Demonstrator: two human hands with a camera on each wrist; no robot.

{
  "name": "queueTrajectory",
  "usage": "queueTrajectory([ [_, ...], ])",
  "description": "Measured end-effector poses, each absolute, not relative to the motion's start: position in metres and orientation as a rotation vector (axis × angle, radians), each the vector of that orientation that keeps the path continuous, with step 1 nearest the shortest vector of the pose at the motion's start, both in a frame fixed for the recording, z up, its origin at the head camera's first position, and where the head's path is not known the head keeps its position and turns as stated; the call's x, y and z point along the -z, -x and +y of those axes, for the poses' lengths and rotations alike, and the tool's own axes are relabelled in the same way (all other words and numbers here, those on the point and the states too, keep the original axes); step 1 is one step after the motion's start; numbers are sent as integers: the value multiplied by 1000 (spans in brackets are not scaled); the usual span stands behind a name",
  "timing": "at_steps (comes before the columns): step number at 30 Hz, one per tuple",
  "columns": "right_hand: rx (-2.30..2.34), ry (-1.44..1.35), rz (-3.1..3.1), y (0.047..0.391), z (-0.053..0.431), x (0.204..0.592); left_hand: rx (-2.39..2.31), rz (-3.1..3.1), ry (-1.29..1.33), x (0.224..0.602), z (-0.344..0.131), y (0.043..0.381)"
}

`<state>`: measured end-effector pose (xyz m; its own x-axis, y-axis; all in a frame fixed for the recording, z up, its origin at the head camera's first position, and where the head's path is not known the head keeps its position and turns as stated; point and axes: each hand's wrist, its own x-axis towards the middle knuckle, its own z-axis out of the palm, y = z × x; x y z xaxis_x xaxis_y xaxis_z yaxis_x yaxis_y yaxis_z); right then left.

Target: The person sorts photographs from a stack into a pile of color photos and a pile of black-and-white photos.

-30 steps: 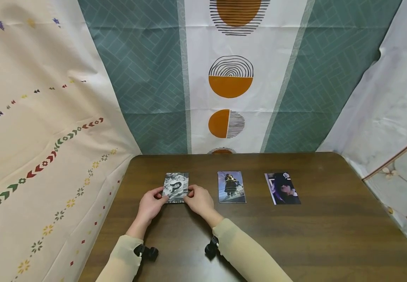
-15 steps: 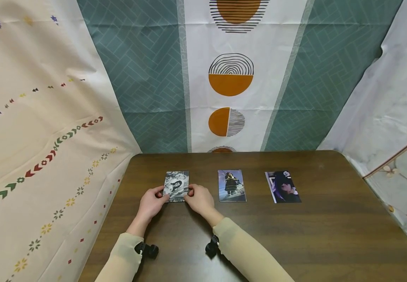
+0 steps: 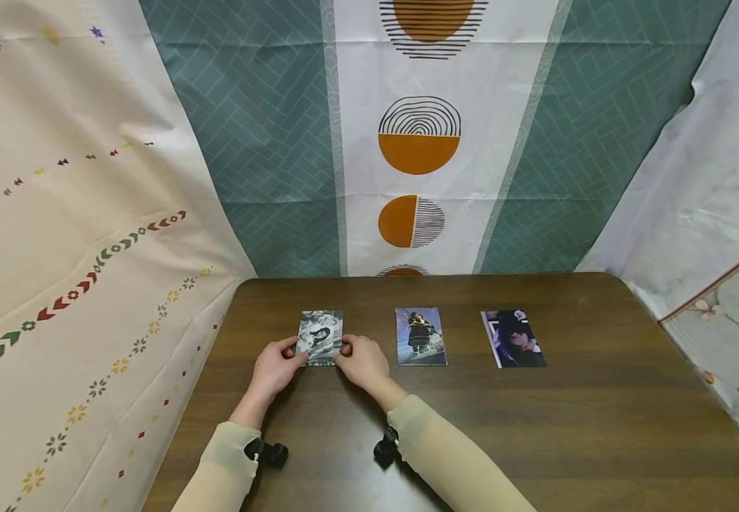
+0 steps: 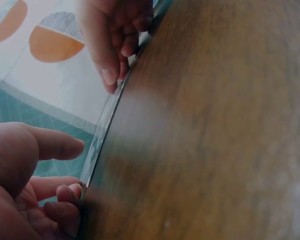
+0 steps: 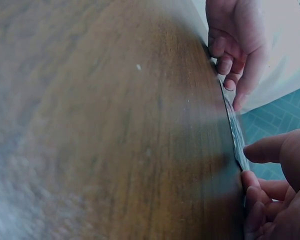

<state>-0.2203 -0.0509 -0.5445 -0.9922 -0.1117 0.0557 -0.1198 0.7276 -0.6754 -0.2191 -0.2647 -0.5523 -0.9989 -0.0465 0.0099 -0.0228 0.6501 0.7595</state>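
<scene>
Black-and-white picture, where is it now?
In the head view, the black-and-white picture is toward the left of the table, between the left hand and right hand.

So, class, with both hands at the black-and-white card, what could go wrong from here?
Two possible risks. The left hand and right hand are at opposite sides of the black-and-white card, so uneven pressure might twist it askew. The middle card lies beside the right hand, so a careless sweep that way could knock it out of place.

Room between middle photo (image 3: 421,337) and right photo (image 3: 513,339), right hand (image 3: 364,363) an obstacle beside left photo (image 3: 320,337)
</scene>
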Motion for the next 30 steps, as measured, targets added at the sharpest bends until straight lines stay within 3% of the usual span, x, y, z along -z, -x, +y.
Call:
queueTrajectory([
  [30, -1260, -294, -2881, 224, -43, 548, 1386, -2809, -108, 548, -263, 217],
])
